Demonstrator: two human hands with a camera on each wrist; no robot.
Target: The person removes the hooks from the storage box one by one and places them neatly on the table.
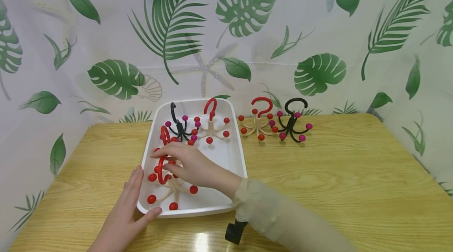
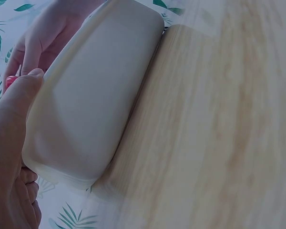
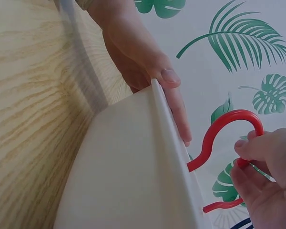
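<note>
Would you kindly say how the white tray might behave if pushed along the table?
The white tray is probably stiff: its walls stand without sagging. Tipping seems unlikely, given its low, broad shape. The hook racks inside might shift, since no fastening shows.

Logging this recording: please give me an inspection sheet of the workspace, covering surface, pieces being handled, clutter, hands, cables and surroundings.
Surface: wood-grain table, carrying a white tray.
Job's things: at least four hooked pieces in or over the tray; beyond its right side, one red-hooked piece and one black-hooked piece, close together, contact unclear.
Clutter: a black fitting near the tray's front right corner; what it is cannot be told.
Hands: left hand touches the tray's front left corner, thumb at the rim; right hand pinches a red hook.
Cables: nothing seen clearly.
Surroundings: pale leaf-print backdrop behind the table and at both sides.
</note>
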